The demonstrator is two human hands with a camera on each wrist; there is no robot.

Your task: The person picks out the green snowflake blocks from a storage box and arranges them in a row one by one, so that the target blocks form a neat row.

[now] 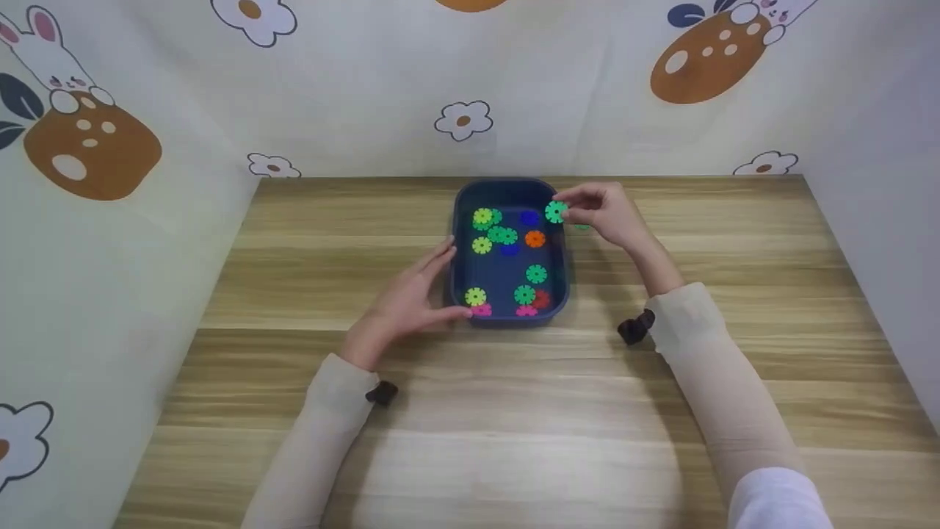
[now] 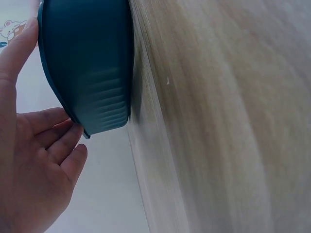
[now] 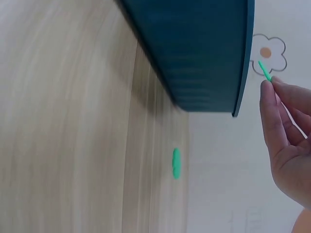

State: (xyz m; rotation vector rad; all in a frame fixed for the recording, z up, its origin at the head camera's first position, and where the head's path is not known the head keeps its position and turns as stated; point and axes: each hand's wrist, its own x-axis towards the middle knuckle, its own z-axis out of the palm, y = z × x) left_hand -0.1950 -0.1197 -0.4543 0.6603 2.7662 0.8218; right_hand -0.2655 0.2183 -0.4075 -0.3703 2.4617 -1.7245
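Note:
My right hand (image 1: 602, 213) pinches a green notched plastic disc (image 1: 556, 212) between thumb and fingertips, over the right rim of a dark blue plastic tray (image 1: 510, 321). From the right wrist, that disc (image 3: 265, 71) appears edge-on, above the tray's rim. My left hand (image 1: 411, 294) spans the tray's left side, fingers fairly straight, fingertips at the rim and thumb at the near left corner. The left wrist view has the fingers of the left hand (image 2: 48, 155) touching the rim from outside. Inside lie several notched discs: yellow (image 1: 476, 296), green (image 1: 537, 274), orange (image 1: 534, 239), blue, red and pink.
Another green disc (image 3: 176, 163) lies on the wooden table (image 1: 514, 411) to the tray's right, partly hidden under the right hand in the head view. A printed cloth (image 1: 367, 88) with flowers and rabbits hangs behind the table.

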